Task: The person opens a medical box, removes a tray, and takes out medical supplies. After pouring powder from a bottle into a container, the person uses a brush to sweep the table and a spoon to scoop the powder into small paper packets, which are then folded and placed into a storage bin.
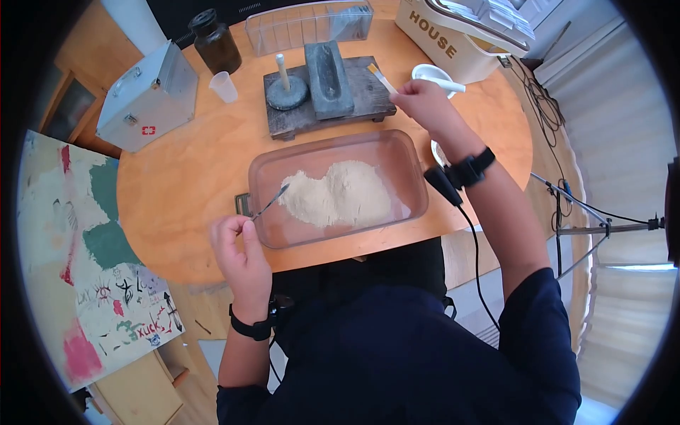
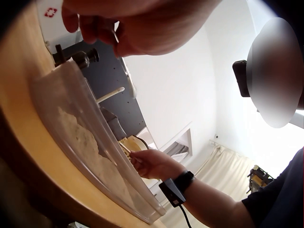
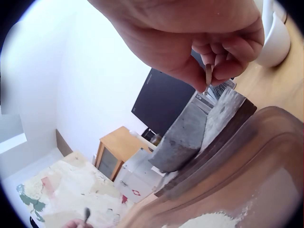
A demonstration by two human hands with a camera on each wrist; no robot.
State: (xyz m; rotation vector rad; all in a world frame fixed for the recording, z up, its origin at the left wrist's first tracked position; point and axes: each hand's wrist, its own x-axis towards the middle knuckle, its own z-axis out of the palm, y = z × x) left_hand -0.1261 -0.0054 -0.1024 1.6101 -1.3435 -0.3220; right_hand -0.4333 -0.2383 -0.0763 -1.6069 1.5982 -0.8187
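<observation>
In the head view my left hand (image 1: pixel 241 261) pinches a thin metal spatula (image 1: pixel 269 199) between thumb and fingers, at the left end of a clear plastic tub (image 1: pixel 406 159). The spatula's small flat tip reaches over the rim, close to a heap of pale beige powder (image 1: pixel 338 195). My right hand (image 1: pixel 426 106), raised over the far right of the table, pinches a small brush (image 1: pixel 382 78) whose yellowish bristles point away to the left. In the right wrist view the thumb and fingertips of the right hand (image 3: pixel 228 50) close on the brush's narrow handle (image 3: pixel 208 73).
Behind the tub, a dark wooden stand (image 1: pixel 371 99) bears a stone trough (image 1: pixel 329 79) and a round stone with a handle (image 1: pixel 287 93). Around them stand a white mortar (image 1: pixel 422 71), brown bottle (image 1: pixel 214 44), plastic cup (image 1: pixel 224 87), metal case (image 1: pixel 152 99) and HOUSE bin (image 1: pixel 432 35).
</observation>
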